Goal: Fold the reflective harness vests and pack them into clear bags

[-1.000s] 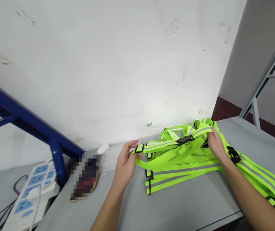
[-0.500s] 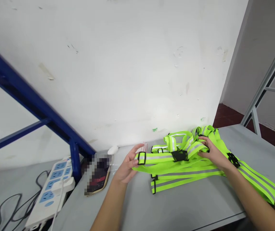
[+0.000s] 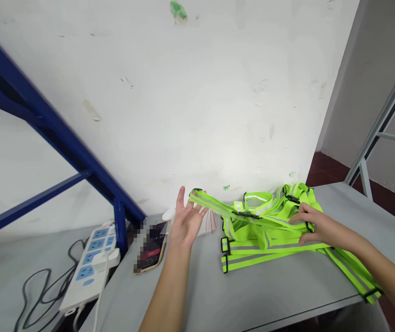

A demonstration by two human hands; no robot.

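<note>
I report both hands apart. My left hand (image 3: 185,224) is palm up with fingers spread, the end of a lime reflective strap (image 3: 214,202) at its fingertips; nothing is clamped there. My right hand (image 3: 318,225) is curled over the webbing near the pile; I cannot tell whether it pinches.

The strap pile (image 3: 280,242) lies on the right half of the surface (image 3: 252,297), its back by the wall (image 3: 218,115). One lower strap end (image 3: 372,293) reaches the near edge. Behind my left hand, a clear bag (image 3: 208,224) sits by the far edge; a phone (image 3: 154,251) lies left of my wrist.

Risks, in my judgement: the raised end could slip off, since no fingers close around it. The black buckle (image 3: 245,215) could snag neighbouring loops, because the straps cross loosely. My right forearm, passing above the strap end at the edge, could catch it and drag webbing off. A low leftward sweep could shift the bag.
</note>
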